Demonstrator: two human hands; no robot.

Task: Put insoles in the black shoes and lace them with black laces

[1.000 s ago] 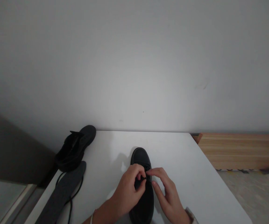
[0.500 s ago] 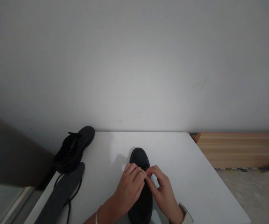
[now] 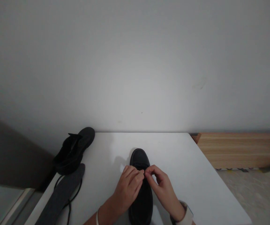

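Note:
A black shoe stands on the white table, toe pointing away from me. My left hand and my right hand meet over its lacing area, fingertips pinched together on the black lace, which is mostly hidden under the fingers. The left hand covers the shoe's left side, the right hand rests along its right side. The heel runs out of the bottom of the view.
A second black shoe lies at the table's far left corner. A dark grey insole and a loose black lace lie on the left edge. A wooden board sits to the right, a grey wall behind.
Both hands have slid slightly toward the toe of the shoe and closed tighter together over the lace; the right fingers, spread before, are now pinched against the left.

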